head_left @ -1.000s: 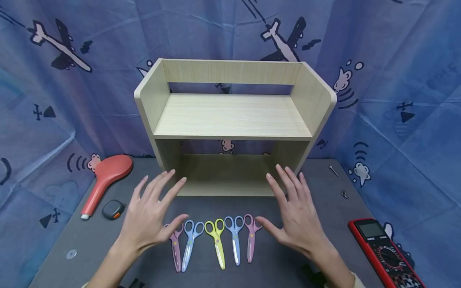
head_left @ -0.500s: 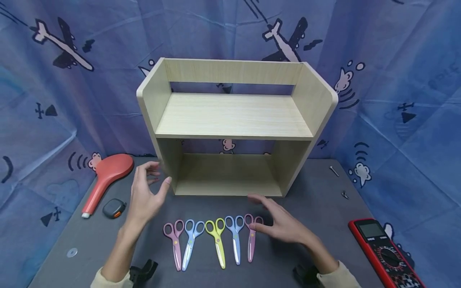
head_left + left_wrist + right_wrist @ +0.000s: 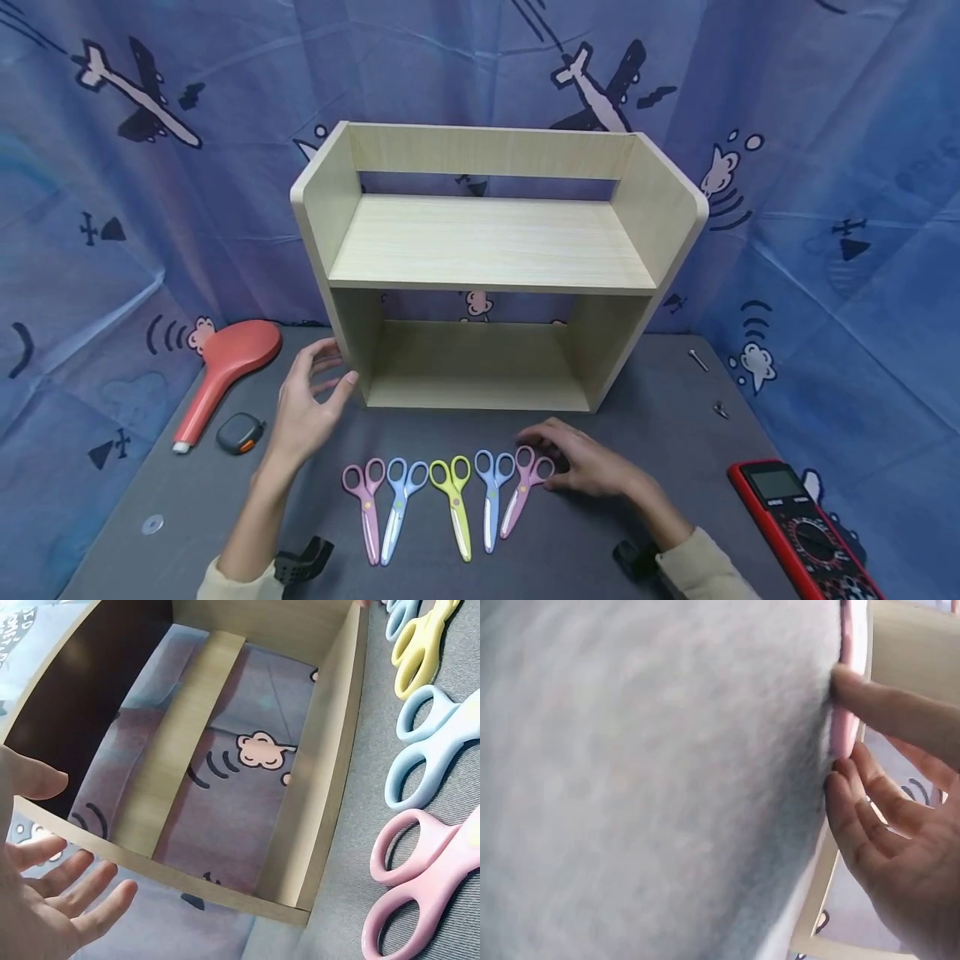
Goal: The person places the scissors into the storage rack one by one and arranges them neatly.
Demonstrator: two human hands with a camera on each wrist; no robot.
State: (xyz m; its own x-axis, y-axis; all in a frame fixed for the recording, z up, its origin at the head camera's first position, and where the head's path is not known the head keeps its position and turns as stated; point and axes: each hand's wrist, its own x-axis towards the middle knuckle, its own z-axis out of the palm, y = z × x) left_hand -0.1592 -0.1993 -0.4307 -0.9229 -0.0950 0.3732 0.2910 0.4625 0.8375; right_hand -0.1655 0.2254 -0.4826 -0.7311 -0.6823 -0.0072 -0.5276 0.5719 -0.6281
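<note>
Several small scissors lie in a row on the grey table. At the row's right end, my right hand pinches the handle of the pink scissors between thumb and fingers; they lie slanted, tips toward the lower left. Close beside them are light blue scissors, then yellow scissors, another light blue pair and a second pink pair. My left hand is beside the lower left side of a pale wooden shelf, fingers loosely bent, holding nothing.
Left of the shelf are a red paddle-shaped tool with a long handle, a dark tape measure and a clear disc. A red multimeter and two small metal pieces lie right. A blue printed cloth hangs behind.
My right hand has come down onto the right-end pink scissors, which have turned, tips swinging left. My left hand has dropped back from the shelf front to its left side.
</note>
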